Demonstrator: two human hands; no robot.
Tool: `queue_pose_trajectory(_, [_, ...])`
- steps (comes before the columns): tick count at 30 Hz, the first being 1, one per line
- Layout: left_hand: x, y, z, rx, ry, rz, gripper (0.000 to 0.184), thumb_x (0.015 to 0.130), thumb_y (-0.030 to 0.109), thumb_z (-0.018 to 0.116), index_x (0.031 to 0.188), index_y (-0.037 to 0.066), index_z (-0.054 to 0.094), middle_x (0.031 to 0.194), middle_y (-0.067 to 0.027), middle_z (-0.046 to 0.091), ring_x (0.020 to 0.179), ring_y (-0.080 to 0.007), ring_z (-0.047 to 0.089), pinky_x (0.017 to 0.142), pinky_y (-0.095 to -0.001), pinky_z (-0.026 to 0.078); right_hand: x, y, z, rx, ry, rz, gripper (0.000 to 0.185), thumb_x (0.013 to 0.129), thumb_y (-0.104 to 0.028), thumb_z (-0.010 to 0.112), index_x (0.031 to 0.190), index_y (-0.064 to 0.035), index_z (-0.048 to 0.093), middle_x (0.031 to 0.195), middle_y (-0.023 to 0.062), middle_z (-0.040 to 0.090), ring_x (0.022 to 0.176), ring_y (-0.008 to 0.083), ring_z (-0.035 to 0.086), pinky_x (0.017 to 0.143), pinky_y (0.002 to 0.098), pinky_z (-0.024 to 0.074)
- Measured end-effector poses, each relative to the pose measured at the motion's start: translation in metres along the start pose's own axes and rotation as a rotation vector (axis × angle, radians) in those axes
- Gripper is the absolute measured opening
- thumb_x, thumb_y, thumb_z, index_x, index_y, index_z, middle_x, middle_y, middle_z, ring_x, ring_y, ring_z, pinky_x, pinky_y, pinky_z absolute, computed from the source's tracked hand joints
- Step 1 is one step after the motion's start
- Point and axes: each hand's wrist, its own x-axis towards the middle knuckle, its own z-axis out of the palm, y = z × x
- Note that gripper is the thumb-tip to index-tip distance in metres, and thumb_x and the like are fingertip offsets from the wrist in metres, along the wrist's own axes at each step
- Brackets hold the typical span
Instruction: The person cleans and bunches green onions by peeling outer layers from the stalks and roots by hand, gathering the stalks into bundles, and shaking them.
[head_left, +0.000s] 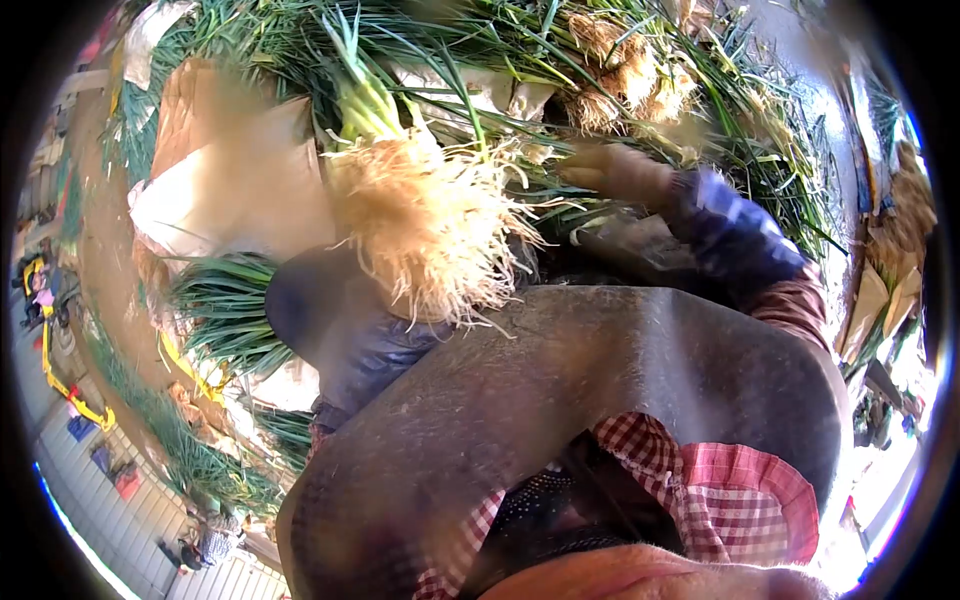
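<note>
A bunch of green onions (425,215), with long pale roots spread toward me, stands tilted in front of my apron. My left sleeve (375,350) reaches up to this bunch from below. The roots cover most of my left hand, which appears closed around the bunch; its fingers are hidden. To the right, my right hand (625,172) reaches leftward, low over the green onion pile (560,65), close to the root ends. Its fingers are blurred, so their closure is unclear.
A brown cardboard sheet (235,165) lies at the left. Below it rests another bundle of green leaves (230,310). More rooted onions (625,75) lie at the back. My dark apron (560,370) fills the foreground. A yellow strap-like object (62,375) is at far left.
</note>
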Motion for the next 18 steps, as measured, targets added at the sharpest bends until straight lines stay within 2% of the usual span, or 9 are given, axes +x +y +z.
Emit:
queue_pose_trajectory(1, [-0.001, -0.001, 0.001, 0.002, -0.001, -0.001, 0.046, 0.085, 0.029, 0.049, 0.122, 0.002, 0.043, 0.115, -0.0137, 0.053, 0.104, -0.0271, 0.052, 0.094, -0.0403, 0.042, 0.018, -0.02, 0.017, 0.216, -0.056, -0.08, 0.048, 0.084, -0.042, 0.054, 0.119, -0.0085, 0.054, 0.118, 0.0122, 0.056, 0.106, 0.025, 0.054, 0.089, 0.0343, 0.0442])
queue_pose_trajectory(2, [-0.001, -0.001, 0.002, 0.004, -0.005, 0.003, 0.046, 0.086, 0.029, 0.049, 0.122, 0.002, 0.043, 0.115, -0.0136, 0.053, 0.104, -0.0271, 0.052, 0.094, -0.0403, 0.042, 0.023, -0.063, 0.034, 0.668, -0.176, 0.013, 0.05, 0.085, -0.043, 0.053, 0.12, -0.0065, 0.053, 0.12, 0.0124, 0.055, 0.105, 0.0242, 0.054, 0.089, 0.0336, 0.0437])
queue_pose_trajectory(3, [0.0, -0.002, 0.003, 0.003, -0.009, 0.005, 0.046, 0.086, 0.029, 0.049, 0.122, 0.003, 0.043, 0.115, -0.0136, 0.053, 0.104, -0.027, 0.052, 0.094, -0.0404, 0.042, 0.037, -0.07, 0.047, 0.708, -0.19, -0.031, 0.046, 0.086, -0.039, 0.052, 0.118, -0.0064, 0.053, 0.115, 0.0121, 0.056, 0.102, 0.0235, 0.055, 0.087, 0.0332, 0.0446])
queue_pose_trajectory(9, [-0.002, 0.0, 0.004, 0.007, -0.043, 0.032, 0.046, 0.086, 0.03, 0.048, 0.123, 0.003, 0.042, 0.114, -0.0135, 0.053, 0.104, -0.0267, 0.052, 0.095, -0.0406, 0.041, 0.097, -0.054, 0.04, 0.073, 0.306, -0.293, 0.022, 0.088, -0.014, 0.051, 0.107, -0.0054, 0.058, 0.088, 0.0104, 0.065, 0.08, 0.0191, 0.06, 0.076, 0.0303, 0.0497])
queue_pose_trajectory(13, [-0.001, 0.001, -0.001, 0.008, -0.072, 0.048, 0.046, 0.087, 0.031, 0.048, 0.123, 0.004, 0.042, 0.114, -0.0133, 0.052, 0.105, -0.0266, 0.051, 0.095, -0.0408, 0.041, 0.031, -0.098, -0.038, -0.22, 0.619, -0.034, 0.021, 0.088, -0.021, 0.05, 0.101, -0.0093, 0.061, 0.081, 0.0058, 0.066, 0.069, 0.0154, 0.062, 0.057, 0.0272, 0.0503])
queue_pose_trajectory(14, [-0.001, 0.001, -0.002, 0.008, -0.08, 0.053, 0.046, 0.087, 0.032, 0.048, 0.123, 0.004, 0.042, 0.114, -0.0133, 0.052, 0.105, -0.0265, 0.051, 0.095, -0.0408, 0.041, 0.019, -0.074, -0.054, -0.091, 0.689, -0.176, 0.019, 0.086, -0.022, 0.053, 0.098, -0.0107, 0.062, 0.076, 0.0038, 0.066, 0.066, 0.0151, 0.062, 0.055, 0.0279, 0.0499])
queue_pose_trajectory(15, [0.0, 0.001, -0.004, 0.009, -0.087, 0.055, 0.046, 0.087, 0.032, 0.048, 0.123, 0.004, 0.042, 0.114, -0.0133, 0.052, 0.105, -0.0265, 0.051, 0.095, -0.0409, 0.041, 0.017, -0.074, -0.056, -0.595, 0.86, -0.419, 0.03, 0.086, -0.033, 0.055, 0.097, -0.0059, 0.061, 0.077, 0.0062, 0.065, 0.066, 0.0163, 0.062, 0.055, 0.0268, 0.0492])
queue_pose_trajectory(16, [0.001, 0.0, -0.007, 0.009, -0.095, 0.056, 0.046, 0.087, 0.032, 0.048, 0.123, 0.004, 0.042, 0.114, -0.0133, 0.052, 0.105, -0.0264, 0.051, 0.095, -0.0409, 0.041, 0.015, -0.074, -0.054, -0.605, 0.857, -0.422, 0.03, 0.086, -0.033, 0.055, 0.097, -0.0059, 0.061, 0.077, 0.0062, 0.065, 0.066, 0.0163, 0.062, 0.055, 0.0268, 0.0492])
queue_pose_trajectory(18, [0.005, -0.002, -0.008, 0.02, -0.116, 0.052, 0.046, 0.088, 0.033, 0.047, 0.123, 0.004, 0.042, 0.114, -0.0132, 0.052, 0.105, -0.0263, 0.051, 0.095, -0.041, 0.041, 0.009, -0.089, -0.035, 0.622, 0.371, -0.47, 0.036, 0.093, -0.032, 0.044, 0.1, -0.0009, 0.061, 0.081, 0.0115, 0.065, 0.067, 0.018, 0.063, 0.065, 0.0297, 0.0521])
